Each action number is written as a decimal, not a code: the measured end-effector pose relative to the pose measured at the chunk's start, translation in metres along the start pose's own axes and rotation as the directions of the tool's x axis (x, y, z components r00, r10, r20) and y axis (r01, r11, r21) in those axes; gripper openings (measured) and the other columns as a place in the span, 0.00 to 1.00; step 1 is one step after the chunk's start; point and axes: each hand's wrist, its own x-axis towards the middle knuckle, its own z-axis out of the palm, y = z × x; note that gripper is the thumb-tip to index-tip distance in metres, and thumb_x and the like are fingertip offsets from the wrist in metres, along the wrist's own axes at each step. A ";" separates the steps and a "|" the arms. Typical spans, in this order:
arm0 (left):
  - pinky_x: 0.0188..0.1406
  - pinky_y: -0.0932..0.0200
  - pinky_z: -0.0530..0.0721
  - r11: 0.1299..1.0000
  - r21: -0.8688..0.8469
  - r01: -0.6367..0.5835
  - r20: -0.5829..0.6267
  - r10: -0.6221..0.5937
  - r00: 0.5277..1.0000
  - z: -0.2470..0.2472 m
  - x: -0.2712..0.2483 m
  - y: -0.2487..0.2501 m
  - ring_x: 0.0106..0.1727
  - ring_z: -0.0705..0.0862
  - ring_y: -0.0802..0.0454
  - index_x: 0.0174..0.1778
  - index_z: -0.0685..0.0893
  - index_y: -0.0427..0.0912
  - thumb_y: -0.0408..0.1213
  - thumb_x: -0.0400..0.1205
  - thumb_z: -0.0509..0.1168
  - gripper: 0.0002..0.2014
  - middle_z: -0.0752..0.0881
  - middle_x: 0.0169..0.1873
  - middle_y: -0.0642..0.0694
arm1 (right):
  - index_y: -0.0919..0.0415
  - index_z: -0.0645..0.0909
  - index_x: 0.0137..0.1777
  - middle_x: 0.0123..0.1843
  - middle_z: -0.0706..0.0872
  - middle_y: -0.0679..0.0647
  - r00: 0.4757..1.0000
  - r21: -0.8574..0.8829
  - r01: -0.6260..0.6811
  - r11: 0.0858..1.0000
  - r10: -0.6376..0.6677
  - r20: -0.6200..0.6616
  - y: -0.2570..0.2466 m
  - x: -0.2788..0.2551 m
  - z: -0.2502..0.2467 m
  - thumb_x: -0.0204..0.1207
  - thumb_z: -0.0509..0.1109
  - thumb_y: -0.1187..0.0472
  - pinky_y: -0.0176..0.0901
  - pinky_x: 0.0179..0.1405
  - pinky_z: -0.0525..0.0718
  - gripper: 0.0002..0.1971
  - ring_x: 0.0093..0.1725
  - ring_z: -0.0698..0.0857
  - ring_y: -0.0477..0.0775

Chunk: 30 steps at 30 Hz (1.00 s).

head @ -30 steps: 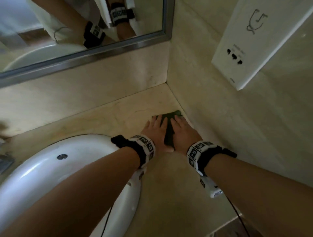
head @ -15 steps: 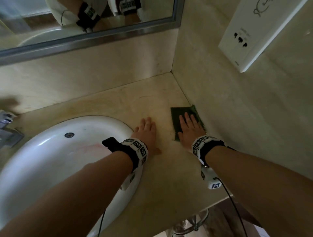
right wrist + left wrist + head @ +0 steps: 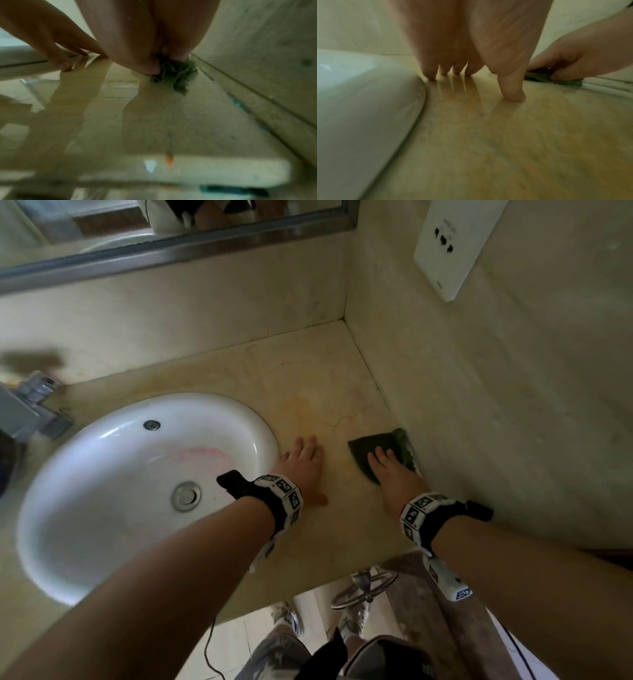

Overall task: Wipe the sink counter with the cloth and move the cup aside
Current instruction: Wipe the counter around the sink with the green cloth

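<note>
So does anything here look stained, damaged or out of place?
Yes: a pink smear inside the sink basin, and an orange-yellow stain on the counter beyond the left hand. The cloth hasn't reached it.

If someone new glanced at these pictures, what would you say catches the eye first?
Probably the dark green cloth, pressed flat under the right hand against the side wall, at the right edge of the beige counter. Next, the large white sink basin fills the left, with the left hand resting flat on the counter just beside its rim. No cup is visible.
</note>
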 end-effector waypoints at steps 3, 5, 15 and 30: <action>0.83 0.42 0.51 1.000 -0.010 0.009 -0.014 -0.009 1.000 0.012 -0.012 0.008 0.84 0.39 0.41 0.84 0.39 0.40 0.57 0.74 0.71 0.55 0.37 0.84 0.43 | 0.59 0.40 0.86 0.87 0.38 0.55 0.998 -0.026 0.051 0.998 -0.050 0.035 -0.005 -0.014 0.014 0.82 0.51 0.77 0.54 0.82 0.56 0.37 0.86 0.42 0.57; 0.82 0.43 0.50 0.999 -0.033 0.015 -0.008 -0.015 1.000 0.019 -0.020 0.012 0.84 0.38 0.41 0.84 0.39 0.41 0.56 0.75 0.70 0.54 0.36 0.84 0.44 | 0.59 0.41 0.86 0.87 0.40 0.55 0.995 -0.044 0.095 0.994 -0.094 0.037 -0.010 -0.025 0.022 0.83 0.49 0.77 0.54 0.81 0.58 0.35 0.86 0.43 0.58; 0.82 0.42 0.53 0.999 -0.012 -0.039 -0.010 0.038 0.999 0.046 -0.055 0.014 0.84 0.41 0.40 0.84 0.41 0.47 0.53 0.78 0.68 0.49 0.39 0.84 0.43 | 0.54 0.52 0.85 0.87 0.49 0.52 0.937 -0.113 0.338 0.934 -0.323 0.132 -0.056 -0.077 0.058 0.77 0.65 0.68 0.55 0.79 0.67 0.39 0.85 0.53 0.57; 0.67 0.53 0.77 0.825 -0.537 -0.177 -0.279 0.024 0.960 0.044 -0.172 -0.043 0.67 0.79 0.45 0.76 0.68 0.46 0.45 0.67 0.80 0.42 0.81 0.67 0.45 | 0.56 0.89 0.48 0.51 0.91 0.56 0.925 0.403 0.343 0.848 -0.232 -0.300 -0.179 -0.113 0.007 0.70 0.63 0.76 0.37 0.52 0.81 0.19 0.52 0.87 0.56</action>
